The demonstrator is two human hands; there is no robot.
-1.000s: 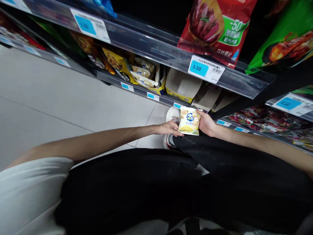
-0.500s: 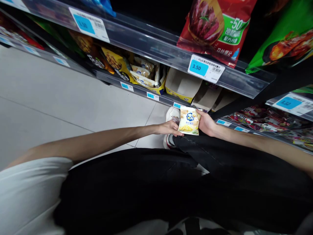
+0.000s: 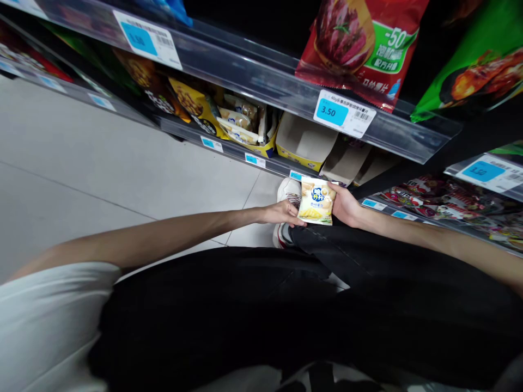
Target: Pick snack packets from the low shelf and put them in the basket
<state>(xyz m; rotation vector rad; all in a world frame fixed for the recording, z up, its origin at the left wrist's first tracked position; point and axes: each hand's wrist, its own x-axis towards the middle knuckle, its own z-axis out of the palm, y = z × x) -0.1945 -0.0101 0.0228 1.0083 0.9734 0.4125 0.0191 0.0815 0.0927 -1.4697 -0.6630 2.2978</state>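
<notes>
A small cream and yellow snack packet (image 3: 317, 202) with a blue and white logo faces up between my two hands. My left hand (image 3: 285, 213) pinches its lower left edge, the thumb near the bottom corner. On the other side, my right hand (image 3: 344, 204) grips the right edge, its fingers partly hidden behind the packet. Just beyond, on the bottom shelf, an open yellow carton (image 3: 297, 157) shows its pale inside. Beside it on the left, another yellow carton (image 3: 267, 149) holds several similar small packets (image 3: 237, 121).
Above my hands juts a clear shelf edge (image 3: 261, 71) with price tags, below a red chip bag (image 3: 368, 49) and a green bag (image 3: 482, 71). Small red packets (image 3: 441, 198) fill a low shelf at right. My shoe (image 3: 288, 190) and dark-trousered legs are close beneath.
</notes>
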